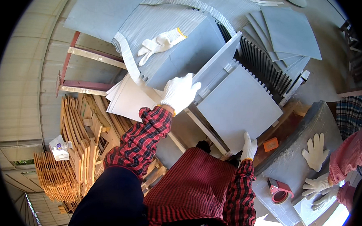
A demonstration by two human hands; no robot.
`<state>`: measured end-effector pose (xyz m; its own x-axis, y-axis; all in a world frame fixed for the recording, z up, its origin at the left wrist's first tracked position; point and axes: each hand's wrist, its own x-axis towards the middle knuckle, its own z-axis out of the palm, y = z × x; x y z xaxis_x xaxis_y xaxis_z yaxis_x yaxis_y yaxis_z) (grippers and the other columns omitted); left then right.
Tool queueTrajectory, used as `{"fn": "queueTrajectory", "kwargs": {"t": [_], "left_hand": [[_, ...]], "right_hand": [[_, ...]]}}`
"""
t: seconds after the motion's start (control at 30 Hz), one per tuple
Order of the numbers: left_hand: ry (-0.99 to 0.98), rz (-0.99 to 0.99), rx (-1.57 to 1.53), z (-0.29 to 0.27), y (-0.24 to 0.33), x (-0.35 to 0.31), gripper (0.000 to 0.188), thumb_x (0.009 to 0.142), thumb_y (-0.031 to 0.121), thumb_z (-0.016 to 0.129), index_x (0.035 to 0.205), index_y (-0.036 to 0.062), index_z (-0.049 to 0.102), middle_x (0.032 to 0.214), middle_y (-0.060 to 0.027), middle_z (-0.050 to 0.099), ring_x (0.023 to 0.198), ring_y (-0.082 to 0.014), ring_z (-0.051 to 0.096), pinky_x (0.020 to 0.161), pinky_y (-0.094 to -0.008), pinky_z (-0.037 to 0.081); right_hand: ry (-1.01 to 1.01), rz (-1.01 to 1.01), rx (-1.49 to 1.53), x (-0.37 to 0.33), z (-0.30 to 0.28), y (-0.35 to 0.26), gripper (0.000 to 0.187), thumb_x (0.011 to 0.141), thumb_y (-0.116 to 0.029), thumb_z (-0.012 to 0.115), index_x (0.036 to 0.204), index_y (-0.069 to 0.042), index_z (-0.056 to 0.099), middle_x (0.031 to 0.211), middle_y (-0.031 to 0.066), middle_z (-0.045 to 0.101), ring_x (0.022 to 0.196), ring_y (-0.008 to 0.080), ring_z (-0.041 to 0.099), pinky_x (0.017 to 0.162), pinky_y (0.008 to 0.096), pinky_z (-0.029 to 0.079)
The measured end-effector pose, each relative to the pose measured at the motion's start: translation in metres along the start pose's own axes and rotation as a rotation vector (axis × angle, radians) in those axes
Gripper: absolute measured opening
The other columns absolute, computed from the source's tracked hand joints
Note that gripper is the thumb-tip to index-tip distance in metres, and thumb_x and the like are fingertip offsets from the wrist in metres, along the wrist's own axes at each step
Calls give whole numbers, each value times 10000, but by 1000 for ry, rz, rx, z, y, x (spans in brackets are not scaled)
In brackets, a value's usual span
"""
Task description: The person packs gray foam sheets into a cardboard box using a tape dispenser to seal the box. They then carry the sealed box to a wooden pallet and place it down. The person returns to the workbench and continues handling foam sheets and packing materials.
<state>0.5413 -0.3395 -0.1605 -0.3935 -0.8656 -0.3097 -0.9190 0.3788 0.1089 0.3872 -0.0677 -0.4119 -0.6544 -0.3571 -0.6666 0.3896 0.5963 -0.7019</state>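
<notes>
A flat grey square panel [239, 108] lies tilted in front of me. My right hand [249, 147], in a white knit glove, pinches its near right corner, with the fingers on the edge and partly hidden. Behind it another grey panel [219, 62] stands on edge, leaning against a row of similar panels. At that panel's left end is my left hand [179, 93], also gloved, its thumb and forefinger closed about the corner. An empty white glove [161, 43] with a yellow cuff rests on the big panel stack [163, 20] beyond.
At left are stacked wooden slats [70, 148] and a white plastic bag [59, 148]. To the right, a wrapped grey table [299, 168] bears a red tape dispenser [280, 191], a loose glove [315, 152] and a co-worker's gloved hands [317, 185]. An orange box [270, 144] lies nearby.
</notes>
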Motion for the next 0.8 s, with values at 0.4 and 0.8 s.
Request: {"fn": "queueTrajectory", "kwargs": {"t": [0.4,0.8], "left_hand": [[-22,-13,-120,-17,-55,35,626,915,499,617,1187,-65,607,1083,-326,653,1061,-474,610,904,-491,484],[-40,-49,-386,-19,-50,35,432,933,323,658,1190,-24,646,1071,-155,716,960,-264,666,876,-363,500]], "right_hand": [[217,-23,-413,3,12,0,748,798,-424,738,1335,44,510,1333,296,539,1208,422,551,1000,461,459],[321,60,-663,-8,19,-23,753,759,-531,752,1246,23,601,1300,237,575,1164,437,541,953,498,492]]}}
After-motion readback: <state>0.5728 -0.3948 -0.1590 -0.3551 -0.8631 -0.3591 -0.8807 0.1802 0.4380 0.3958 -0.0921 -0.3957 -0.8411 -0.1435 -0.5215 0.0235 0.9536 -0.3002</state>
